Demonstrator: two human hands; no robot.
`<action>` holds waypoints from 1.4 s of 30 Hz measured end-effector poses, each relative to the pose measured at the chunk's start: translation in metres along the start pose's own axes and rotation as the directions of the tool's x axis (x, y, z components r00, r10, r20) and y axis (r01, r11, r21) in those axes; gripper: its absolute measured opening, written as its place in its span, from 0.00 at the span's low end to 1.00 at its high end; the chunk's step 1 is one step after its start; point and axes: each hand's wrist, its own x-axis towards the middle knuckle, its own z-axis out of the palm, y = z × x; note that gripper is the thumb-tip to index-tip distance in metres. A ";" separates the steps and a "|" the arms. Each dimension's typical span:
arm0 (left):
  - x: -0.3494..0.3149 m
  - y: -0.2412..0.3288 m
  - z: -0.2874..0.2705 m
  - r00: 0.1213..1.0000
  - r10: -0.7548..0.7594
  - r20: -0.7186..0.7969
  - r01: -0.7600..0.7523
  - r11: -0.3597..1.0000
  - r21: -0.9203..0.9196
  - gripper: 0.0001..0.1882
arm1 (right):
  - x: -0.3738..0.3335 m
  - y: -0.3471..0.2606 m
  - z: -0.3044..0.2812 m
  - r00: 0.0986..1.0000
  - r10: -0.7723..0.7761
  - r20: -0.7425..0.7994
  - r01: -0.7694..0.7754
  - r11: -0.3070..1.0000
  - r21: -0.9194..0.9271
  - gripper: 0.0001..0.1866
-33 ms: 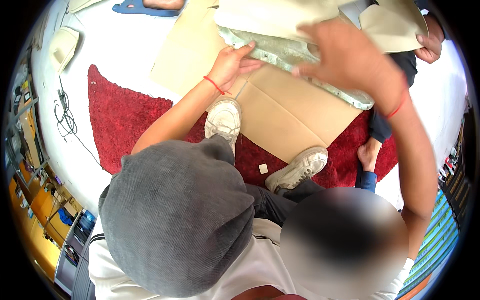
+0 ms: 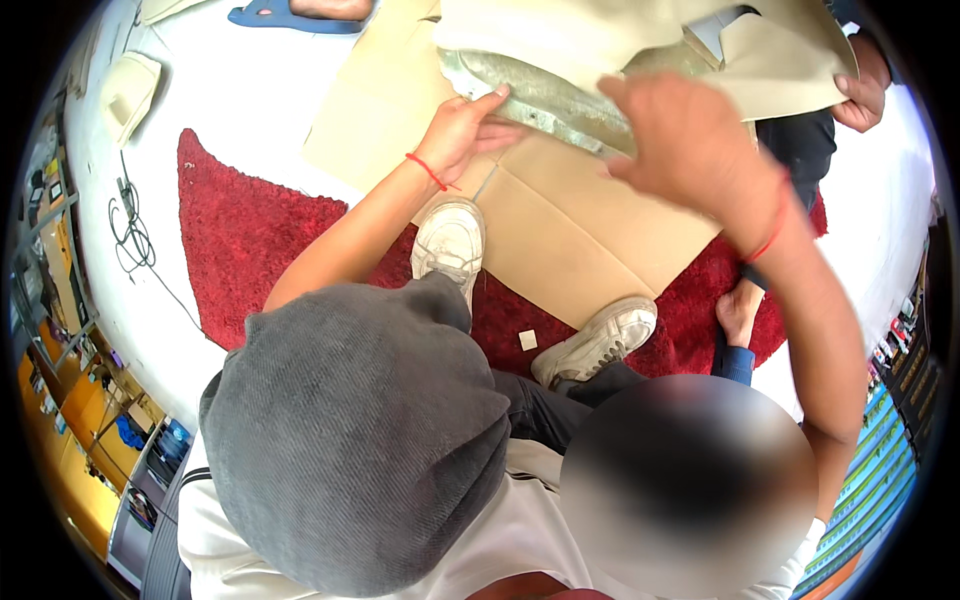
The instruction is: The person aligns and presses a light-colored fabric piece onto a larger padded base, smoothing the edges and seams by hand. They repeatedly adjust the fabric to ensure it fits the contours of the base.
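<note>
Well in from the near edge of the cardboard (image 2: pixel 570 215), a greenish-grey panel (image 2: pixel 545 88) is partly covered by a beige sheet (image 2: pixel 560 30). Its rim is met by the left hand's thumb (image 2: pixel 492 95); whether it is pinched cannot be told, while the blurred right hand (image 2: pixel 685 130) is spread. The panel is probably stiff, the sheet pliable, so the rim seems best gripped.

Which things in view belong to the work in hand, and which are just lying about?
In the work:
greenish panel, left hand at its rim, right hand near it
beige sheet, held by another person's hand
cardboard underneath

Apparently lying about:
black cable
small pale square on the red rug
</note>
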 end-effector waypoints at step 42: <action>0.072 0.182 -0.028 0.956 0.140 0.256 -0.288 0.597 0.748 0.14 | 0.046 0.000 -0.006 0.977 -0.196 0.079 0.193 0.980 0.040 0.06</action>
